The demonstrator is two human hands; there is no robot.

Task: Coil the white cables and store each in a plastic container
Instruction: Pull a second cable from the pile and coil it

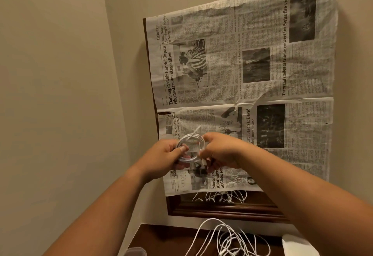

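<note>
L hand [163, 154] & R hand [220, 150] close together, both grip coiled white cable [190, 137]; newspaper [262, 33] behind reads "Swiss fire victims".

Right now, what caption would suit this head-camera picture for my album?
Mid-coil: left hand and right hand grip a coiled white cable before a hung newspaper, loose cables tangled below.

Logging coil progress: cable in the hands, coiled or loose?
Coiled: the cable sits in several loops, gripped by left hand and right hand; one end sticks out.
</note>
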